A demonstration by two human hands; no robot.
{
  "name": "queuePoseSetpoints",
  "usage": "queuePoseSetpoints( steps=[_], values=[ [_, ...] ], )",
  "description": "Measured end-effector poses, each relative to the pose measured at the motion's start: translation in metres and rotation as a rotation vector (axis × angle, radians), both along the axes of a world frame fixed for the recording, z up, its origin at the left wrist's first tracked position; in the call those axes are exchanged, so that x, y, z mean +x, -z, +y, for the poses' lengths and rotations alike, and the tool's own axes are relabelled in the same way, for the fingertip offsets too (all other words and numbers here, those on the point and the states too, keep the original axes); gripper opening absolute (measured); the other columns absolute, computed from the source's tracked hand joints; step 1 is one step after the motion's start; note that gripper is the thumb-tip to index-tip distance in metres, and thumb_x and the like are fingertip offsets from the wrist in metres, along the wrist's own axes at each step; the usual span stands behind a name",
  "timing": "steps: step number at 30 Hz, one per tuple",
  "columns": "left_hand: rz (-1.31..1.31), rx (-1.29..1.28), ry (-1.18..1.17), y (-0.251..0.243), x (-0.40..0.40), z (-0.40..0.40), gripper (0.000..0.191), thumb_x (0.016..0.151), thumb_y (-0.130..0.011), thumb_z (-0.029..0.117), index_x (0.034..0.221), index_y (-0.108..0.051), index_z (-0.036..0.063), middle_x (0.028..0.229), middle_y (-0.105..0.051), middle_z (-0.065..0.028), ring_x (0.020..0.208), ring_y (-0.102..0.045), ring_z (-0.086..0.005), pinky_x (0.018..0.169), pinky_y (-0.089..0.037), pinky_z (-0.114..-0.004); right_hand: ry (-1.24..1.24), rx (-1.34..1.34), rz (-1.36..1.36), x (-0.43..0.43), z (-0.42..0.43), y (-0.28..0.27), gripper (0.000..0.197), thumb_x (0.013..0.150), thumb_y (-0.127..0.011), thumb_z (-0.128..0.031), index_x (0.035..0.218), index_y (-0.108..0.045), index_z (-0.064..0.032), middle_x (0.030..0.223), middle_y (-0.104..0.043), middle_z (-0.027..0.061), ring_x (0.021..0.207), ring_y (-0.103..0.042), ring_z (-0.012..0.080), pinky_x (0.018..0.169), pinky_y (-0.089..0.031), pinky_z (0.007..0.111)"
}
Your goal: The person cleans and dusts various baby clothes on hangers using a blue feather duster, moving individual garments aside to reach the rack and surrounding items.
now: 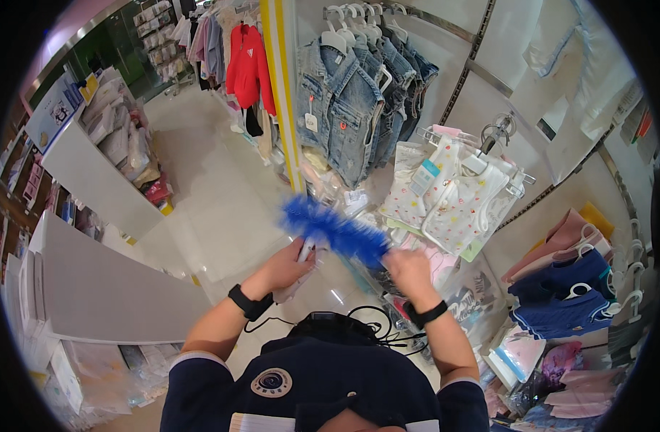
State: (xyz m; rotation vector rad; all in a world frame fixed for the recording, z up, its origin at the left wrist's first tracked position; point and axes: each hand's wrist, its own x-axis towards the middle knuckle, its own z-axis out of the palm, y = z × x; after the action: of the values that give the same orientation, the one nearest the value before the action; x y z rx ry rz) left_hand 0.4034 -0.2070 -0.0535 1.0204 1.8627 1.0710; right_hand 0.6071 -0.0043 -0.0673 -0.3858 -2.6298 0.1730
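A fluffy blue duster, blurred by motion, stretches across the middle of the view in front of me. My right hand is closed at its right end, where the grip itself is hidden. Just below the duster's left part, my left hand holds a small white object, with a pale cloth or packet hanging under the palm; its exact kind cannot be told. White printed baby vests on hangers are up and to the right of my right hand. Denim vests hang beyond the duster.
A yellow-and-white striped post stands beside the denim vests. At left are grey display counters with packaged goods. Blue garments hang at right above packed clothes. Black cables loop near my waist.
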Motion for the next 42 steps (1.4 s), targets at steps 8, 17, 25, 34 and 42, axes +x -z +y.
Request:
queuePoseSetpoints(
  steps=[8, 17, 25, 34, 42],
  values=[
    [0.781, -0.162, -0.031, 0.023, 0.0, -0.011, 0.036, 0.077, -0.059, 0.019, 0.104, -0.042, 0.0012, 0.079, -0.06, -0.0189, 0.08, -0.056, -0.0364, 0.067, -0.046, -0.045, -0.069, -0.001, -0.056, 0.01, 0.005, 0.007, 0.011, 0.078, -0.055, -0.017, 0.069, -0.054, -0.0091, 0.052, -0.051, 0.0099, 0.048, -0.051, 0.0285, 0.052, -0.038, 0.041],
    [0.704, -0.2, -0.028, 0.027, 0.001, -0.016, 0.04, 0.079, -0.06, 0.022, 0.106, -0.042, -0.0002, 0.08, -0.058, -0.0234, 0.076, -0.056, -0.0381, 0.068, -0.045, -0.043, -0.054, 0.044, 0.0, 0.008, 0.019, 0.02, 0.01, 0.077, -0.055, -0.017, 0.069, -0.053, -0.0111, 0.052, -0.052, 0.006, 0.054, -0.053, 0.0258, 0.054, -0.037, 0.038],
    [-1.147, 0.176, -0.262, 0.021, -0.017, -0.016, 0.041, 0.092, -0.045, 0.03, 0.119, -0.043, 0.0, 0.108, -0.056, -0.0116, 0.096, -0.057, -0.0235, 0.084, -0.046, -0.036, 0.259, -0.587, 0.277, 0.004, 0.008, 0.042, 0.024, 0.088, -0.045, -0.021, 0.086, -0.055, 0.0013, 0.07, -0.056, 0.0209, 0.065, -0.055, 0.0365, 0.058, -0.041, 0.044],
    [-1.29, 0.684, -0.448, -0.03, -0.027, 0.011, 0.028, 0.093, -0.04, 0.028, 0.102, -0.053, 0.0048, 0.089, -0.062, -0.0095, 0.081, -0.061, -0.0251, 0.079, -0.049, -0.04, 0.083, -0.465, -0.602, 0.028, 0.014, 0.156, 0.024, 0.087, -0.043, -0.026, 0.086, -0.055, -0.0052, 0.077, -0.062, 0.0186, 0.074, -0.06, 0.0376, 0.063, -0.046, 0.046],
    [-1.208, 0.751, -0.528, -0.045, -0.006, 0.052, 0.029, 0.094, -0.036, 0.029, 0.102, -0.051, 0.0055, 0.093, -0.06, -0.0083, 0.088, -0.059, -0.0244, 0.084, -0.046, -0.039, -0.29, -0.596, -0.038, -0.018, -0.03, 0.088, 0.027, 0.089, -0.041, -0.026, 0.087, -0.05, -0.0011, 0.077, -0.058, 0.0207, 0.073, -0.054, 0.0393, 0.063, -0.042, 0.046]
  ],
)
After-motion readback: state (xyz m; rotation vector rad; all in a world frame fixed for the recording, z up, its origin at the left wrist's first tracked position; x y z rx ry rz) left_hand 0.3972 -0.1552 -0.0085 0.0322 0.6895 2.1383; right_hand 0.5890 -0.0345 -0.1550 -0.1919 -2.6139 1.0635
